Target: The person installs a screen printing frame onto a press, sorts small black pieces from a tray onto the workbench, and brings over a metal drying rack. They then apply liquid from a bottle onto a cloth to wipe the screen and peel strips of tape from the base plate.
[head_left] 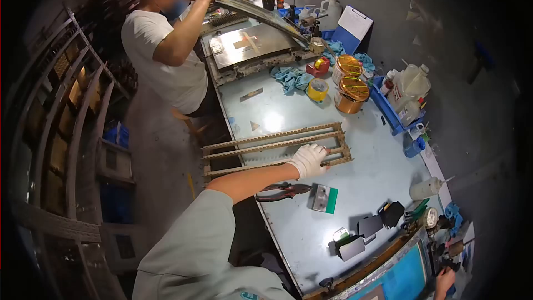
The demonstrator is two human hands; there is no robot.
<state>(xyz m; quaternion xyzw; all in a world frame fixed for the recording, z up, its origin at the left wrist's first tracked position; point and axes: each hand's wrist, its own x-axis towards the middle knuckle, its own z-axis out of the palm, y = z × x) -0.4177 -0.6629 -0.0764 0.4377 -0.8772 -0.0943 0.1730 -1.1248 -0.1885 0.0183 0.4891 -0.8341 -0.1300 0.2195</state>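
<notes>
My left hand (309, 161), in a whitish glove with bare fingertips, reaches across the bench and closes on a bar of a slotted rack (266, 147). The rack has long notched rails, and its left end sticks out past the bench edge. Just below lie red-handled pliers (283, 191) and a small block with a green side (325, 199). At the lower right edge is my right hand (444, 282), only partly visible, beside a screen frame (397, 278) with a blue mesh. Its fingers are too small and dark to read.
Across the bench a co-worker (166, 50) lifts a framed screen (264, 16) over a metal plate (261, 44). Copper-coloured cans (351, 94), yellow tape (317, 90) and a blue bin (388, 108) of bottles line the far side. Dark cards (351, 248) lie nearer.
</notes>
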